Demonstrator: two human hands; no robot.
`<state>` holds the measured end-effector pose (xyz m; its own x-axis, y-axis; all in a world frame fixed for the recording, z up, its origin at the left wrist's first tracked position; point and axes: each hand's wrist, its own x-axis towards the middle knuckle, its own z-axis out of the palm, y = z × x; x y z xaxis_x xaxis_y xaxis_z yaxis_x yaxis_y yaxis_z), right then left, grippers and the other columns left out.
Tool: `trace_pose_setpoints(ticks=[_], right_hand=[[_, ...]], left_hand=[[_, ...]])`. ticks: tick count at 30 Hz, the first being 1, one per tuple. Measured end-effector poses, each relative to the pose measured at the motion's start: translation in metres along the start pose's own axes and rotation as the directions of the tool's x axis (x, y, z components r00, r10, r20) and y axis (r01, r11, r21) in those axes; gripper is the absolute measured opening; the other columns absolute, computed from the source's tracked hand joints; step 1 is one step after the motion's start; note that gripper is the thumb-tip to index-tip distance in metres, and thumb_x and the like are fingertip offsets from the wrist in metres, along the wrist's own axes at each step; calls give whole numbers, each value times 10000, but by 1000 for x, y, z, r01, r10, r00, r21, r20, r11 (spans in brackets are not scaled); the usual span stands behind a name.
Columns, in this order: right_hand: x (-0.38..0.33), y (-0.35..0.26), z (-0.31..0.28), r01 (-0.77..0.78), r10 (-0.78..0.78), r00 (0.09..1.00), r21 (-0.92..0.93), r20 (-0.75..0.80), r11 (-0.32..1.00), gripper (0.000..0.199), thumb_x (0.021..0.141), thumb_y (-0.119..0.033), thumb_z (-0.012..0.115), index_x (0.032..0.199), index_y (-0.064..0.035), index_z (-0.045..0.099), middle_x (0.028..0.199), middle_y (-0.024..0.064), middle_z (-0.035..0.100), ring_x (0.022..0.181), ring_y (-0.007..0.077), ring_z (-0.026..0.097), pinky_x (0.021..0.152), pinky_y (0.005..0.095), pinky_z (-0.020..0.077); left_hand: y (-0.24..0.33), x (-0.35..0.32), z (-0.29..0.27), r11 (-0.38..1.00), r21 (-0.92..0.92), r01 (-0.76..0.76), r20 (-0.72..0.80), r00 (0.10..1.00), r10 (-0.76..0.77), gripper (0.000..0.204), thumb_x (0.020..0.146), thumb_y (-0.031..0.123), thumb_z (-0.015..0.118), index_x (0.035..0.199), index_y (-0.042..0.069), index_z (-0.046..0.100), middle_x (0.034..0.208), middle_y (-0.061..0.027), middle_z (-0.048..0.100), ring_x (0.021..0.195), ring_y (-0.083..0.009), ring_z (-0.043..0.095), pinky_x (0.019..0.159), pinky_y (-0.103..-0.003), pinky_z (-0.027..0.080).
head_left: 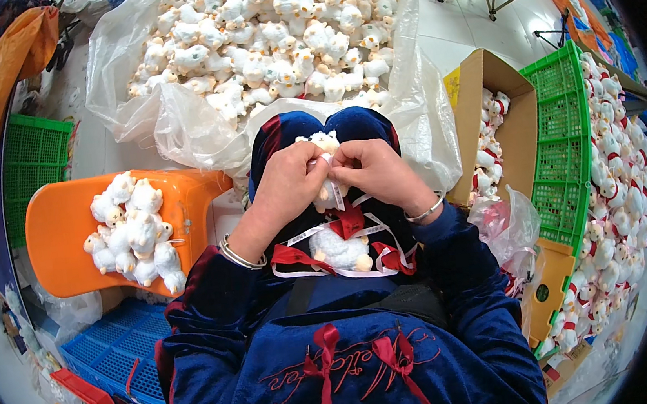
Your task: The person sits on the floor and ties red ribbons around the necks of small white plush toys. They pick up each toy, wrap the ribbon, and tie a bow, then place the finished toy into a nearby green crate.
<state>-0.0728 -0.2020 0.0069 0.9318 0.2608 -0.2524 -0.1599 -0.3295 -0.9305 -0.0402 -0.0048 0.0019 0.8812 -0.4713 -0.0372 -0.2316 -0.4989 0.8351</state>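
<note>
Over my lap, a small white plush toy (322, 140) sits between my two hands, its head poking up above the fingers. My left hand (287, 180) is closed on the toy's neck from the left. From the right, my right hand (380, 171) pinches at the same spot, where a narrow white printed ribbon (337, 194) hangs down the toy's front. The fingertips hide just how the ribbon passes round the neck. Below, a second white plush toy (338, 249) lies on my lap among red ribbon (348, 221) and more white printed ribbon (291, 256).
A large clear plastic bag (118, 89) full of white plush toys lies ahead. Several more rest on an orange stool (55, 238) at left. To the right stand a cardboard box (515, 115) and a green crate (562, 145), beside many toys with red ribbons (610, 188).
</note>
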Motion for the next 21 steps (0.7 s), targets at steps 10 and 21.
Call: trace_pose_setpoints(ticks=[10, 21], right_hand=[[12, -1, 6, 270, -378, 914, -478, -145, 836, 169, 846, -150, 733, 896, -51, 606, 849, 124, 623, 778, 332, 649, 665, 407, 521], [17, 10, 8, 303, -403, 913, -549, -69, 779, 101, 857, -133, 688, 903, -49, 656, 787, 159, 679, 757, 360, 689, 653, 433, 537]], left_hand=[[0, -2, 0, 998, -22, -65, -48, 997, 64, 131, 918, 127, 652, 917, -4, 646, 847, -170, 663, 768, -337, 669, 683, -425, 518], [4, -2, 5, 977, 45, -210, -71, 975, 213, 98, 904, 83, 684, 931, -6, 654, 840, -153, 658, 748, -294, 662, 684, -368, 528]])
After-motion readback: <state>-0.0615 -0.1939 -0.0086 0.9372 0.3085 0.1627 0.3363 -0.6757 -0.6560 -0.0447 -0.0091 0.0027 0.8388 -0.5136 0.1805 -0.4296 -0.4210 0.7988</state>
